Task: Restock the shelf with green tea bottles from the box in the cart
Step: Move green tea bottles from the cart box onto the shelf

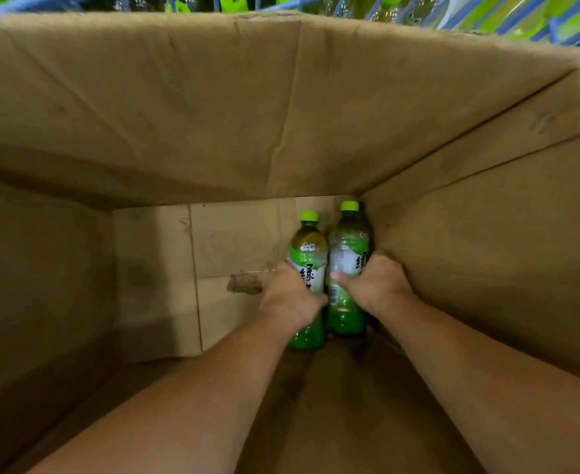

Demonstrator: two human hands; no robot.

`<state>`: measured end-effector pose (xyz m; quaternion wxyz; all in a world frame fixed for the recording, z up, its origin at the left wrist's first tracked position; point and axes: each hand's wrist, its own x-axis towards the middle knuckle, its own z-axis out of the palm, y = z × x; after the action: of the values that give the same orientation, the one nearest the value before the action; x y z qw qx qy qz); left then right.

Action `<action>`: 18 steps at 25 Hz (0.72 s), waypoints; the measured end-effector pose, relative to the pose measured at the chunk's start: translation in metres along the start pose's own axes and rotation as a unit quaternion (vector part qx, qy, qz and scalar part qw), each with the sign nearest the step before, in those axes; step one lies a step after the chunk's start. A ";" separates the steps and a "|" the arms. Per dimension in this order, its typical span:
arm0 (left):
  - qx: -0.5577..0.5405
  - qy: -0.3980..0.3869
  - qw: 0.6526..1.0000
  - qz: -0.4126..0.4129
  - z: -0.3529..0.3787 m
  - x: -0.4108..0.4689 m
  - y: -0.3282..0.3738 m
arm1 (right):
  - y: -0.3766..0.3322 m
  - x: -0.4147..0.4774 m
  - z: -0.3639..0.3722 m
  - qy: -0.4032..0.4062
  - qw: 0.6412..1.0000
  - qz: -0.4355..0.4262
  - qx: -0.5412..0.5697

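Both bare forearms stretch from the near edge deep into the cardboard box (179, 114), converging toward its far right corner. The left hand (290, 295) wraps around the label band of the left green tea bottle (307, 248), back of the hand up, thumb curled across the front of the label. The right hand (377, 282) grips the right green tea bottle (346, 244) from its right side, thumb laid across the label and knuckles close against the box's right wall. Each hand is clamped on its own bottle, and the two hands sit just beside each other. The bottles stand side by side and touching on the floor of the box, in that far right corner, each topped with a yellow-green cap. Their green-and-white labels carry a large black Chinese character, 绿, cut off by the hands; smaller print near the left bottle's shoulder is too blurred to read. A barcode (333, 295) runs down the right bottle's label just under the thumb. A torn patch (246, 283) marks the box floor left of the left hand. Above the box's far wall, the blue wires of the cart (521, 18) show, with more green-labelled bottles (494, 12) beyond them.
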<state>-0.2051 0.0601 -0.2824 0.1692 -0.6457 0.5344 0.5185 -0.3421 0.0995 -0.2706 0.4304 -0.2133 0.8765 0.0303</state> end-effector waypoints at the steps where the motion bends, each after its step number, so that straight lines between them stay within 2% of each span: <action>1: 0.013 0.008 1.000 -0.001 -0.004 0.001 -0.003 | -0.002 0.001 0.004 -0.021 1.000 0.007 -0.001; 3: 0.030 0.019 0.999 -0.001 -0.011 0.004 -0.011 | -0.006 0.004 0.013 -0.058 0.998 0.025 0.009; 5: 0.040 0.021 0.999 0.003 -0.016 0.009 -0.018 | -0.007 0.006 0.023 -0.084 0.992 0.048 0.086; 8: 0.063 0.008 0.998 0.022 -0.020 0.015 -0.026 | -0.005 0.008 0.034 -0.079 0.980 0.054 0.174; 18: 0.078 0.009 0.996 0.038 -0.063 -0.006 -0.025 | 0.002 -0.019 0.012 -0.035 0.980 0.021 0.193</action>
<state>-0.1514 0.0238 -0.2601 0.1946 -0.6143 0.5991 0.4753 -0.3241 0.1105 -0.2640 0.4934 -0.1067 0.8544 -0.1229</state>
